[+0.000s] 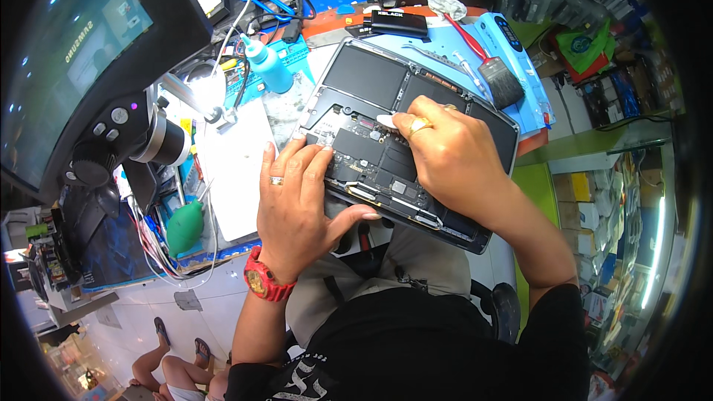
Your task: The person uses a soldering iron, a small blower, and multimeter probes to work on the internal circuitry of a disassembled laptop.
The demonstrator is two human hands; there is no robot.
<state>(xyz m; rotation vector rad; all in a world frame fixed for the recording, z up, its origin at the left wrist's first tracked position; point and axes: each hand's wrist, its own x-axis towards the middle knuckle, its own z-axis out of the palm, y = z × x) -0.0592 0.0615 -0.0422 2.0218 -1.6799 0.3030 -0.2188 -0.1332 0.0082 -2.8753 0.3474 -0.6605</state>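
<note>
An opened laptop [356, 147] lies tilted toward me on the bench's front edge, showing black battery cells and a dark circuit board. My left hand [301, 200] rests on its left side with fingers spread over the edge and thumb stretched along the near edge. My right hand [442, 148] is over the middle of the board, fingers curled and pinched beside a small connector area. What its fingertips hold, if anything, is hidden.
A microscope with screen [96, 148], white mat [241, 171], green blower [183, 226] and blue bottle [267, 67] are left. A brush [499, 78] lies on a blue device [520, 52] behind. Shelves [601, 245] stand right; another person's legs [178, 371] show lower left.
</note>
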